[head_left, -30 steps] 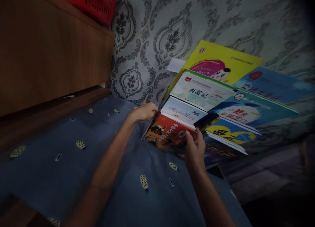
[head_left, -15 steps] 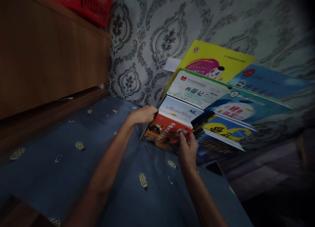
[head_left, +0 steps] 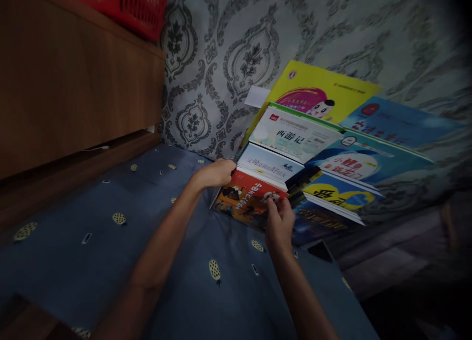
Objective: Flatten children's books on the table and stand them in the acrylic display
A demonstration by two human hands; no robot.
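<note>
An orange-red book [head_left: 243, 195] with dark figures on its cover stands lowest and frontmost in the left row of books. My left hand [head_left: 217, 173] is closed at its upper left corner, fingertips partly hidden. At its right side, my right hand [head_left: 280, 224] pinches the edge, thumb over the cover. Behind it, in tiers, rise a pale blue book [head_left: 267, 163], a white-green book [head_left: 291, 133] and a tall yellow book [head_left: 332, 92]. The right row holds a dark blue book [head_left: 324, 222], a blue-and-yellow book [head_left: 339, 190] and a teal book [head_left: 387, 155].
The books lean toward a patterned wall [head_left: 254, 55]. A blue cloth with pineapple prints [head_left: 147, 251] covers the surface beneath. On the left stands a wooden cabinet [head_left: 81, 84] with a red basket [head_left: 143, 8] on top. A dark flat object [head_left: 320, 250] lies by the right row.
Both hands keep practically the same place and grip on the book. The view has shifted very slightly; the books stand as before.
</note>
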